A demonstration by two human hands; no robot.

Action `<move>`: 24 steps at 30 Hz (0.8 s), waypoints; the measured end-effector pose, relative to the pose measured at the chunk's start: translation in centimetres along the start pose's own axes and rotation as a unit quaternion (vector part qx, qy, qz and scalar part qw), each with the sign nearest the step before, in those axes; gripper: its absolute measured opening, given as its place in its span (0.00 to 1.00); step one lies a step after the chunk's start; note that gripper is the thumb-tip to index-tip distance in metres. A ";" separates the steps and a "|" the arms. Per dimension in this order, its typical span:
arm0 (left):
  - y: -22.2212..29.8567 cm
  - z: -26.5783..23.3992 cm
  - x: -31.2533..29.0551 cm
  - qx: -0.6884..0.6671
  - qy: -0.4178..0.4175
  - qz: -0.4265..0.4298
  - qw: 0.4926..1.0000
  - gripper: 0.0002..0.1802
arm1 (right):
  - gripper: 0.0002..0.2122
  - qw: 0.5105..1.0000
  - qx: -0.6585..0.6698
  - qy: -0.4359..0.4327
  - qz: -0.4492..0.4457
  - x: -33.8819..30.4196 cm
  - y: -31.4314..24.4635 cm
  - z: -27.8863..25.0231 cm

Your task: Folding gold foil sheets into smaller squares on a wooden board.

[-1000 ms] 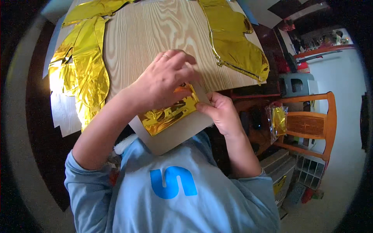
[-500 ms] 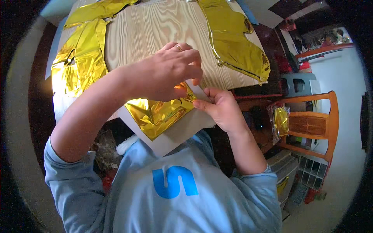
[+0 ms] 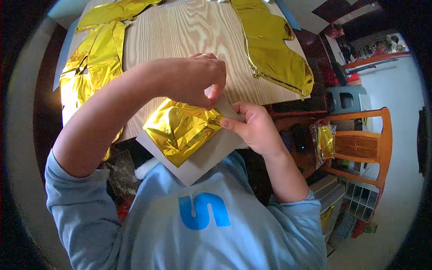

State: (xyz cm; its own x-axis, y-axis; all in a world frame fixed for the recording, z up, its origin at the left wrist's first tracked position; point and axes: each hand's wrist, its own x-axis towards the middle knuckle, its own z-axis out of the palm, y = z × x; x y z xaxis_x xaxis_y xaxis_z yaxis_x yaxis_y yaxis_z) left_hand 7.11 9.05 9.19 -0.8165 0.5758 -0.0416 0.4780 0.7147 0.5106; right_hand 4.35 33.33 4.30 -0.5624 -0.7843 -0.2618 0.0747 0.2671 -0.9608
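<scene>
head: right hand (image 3: 255,129) pinching card (image 3: 189,175) by right edge with foil (image 3: 180,130); left hand (image 3: 198,81) curled, grasp unclear; slack pinch could let foil slide.

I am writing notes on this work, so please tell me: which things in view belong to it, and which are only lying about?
In use:
gold foil piece
pale sheet under it
right hand, gripping the sheet's edge
left hand, near the foil's upper edge

Apparently lying about:
other gold foil shapes on the table (perhaps related)
wooden chair
clear packet with gold contents
grey stool

Brown wooden chair (image 3: 358,146); wood-grained table (image 3: 180,38)
</scene>
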 end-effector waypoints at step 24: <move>-1.0 0.2 -0.7 -0.132 0.011 -0.152 0.979 0.17 | 0.07 0.997 0.074 -0.020 0.028 0.3 0.5 -0.2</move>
State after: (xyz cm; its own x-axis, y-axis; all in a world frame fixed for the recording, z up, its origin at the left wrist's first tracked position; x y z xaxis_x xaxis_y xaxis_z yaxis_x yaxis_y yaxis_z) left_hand 7.28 8.00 8.54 -0.9162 0.3416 -0.2093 0.1135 0.7223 0.6822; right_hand 4.04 33.38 3.75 -0.5204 -0.7933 -0.3161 0.2275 0.2280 -0.9467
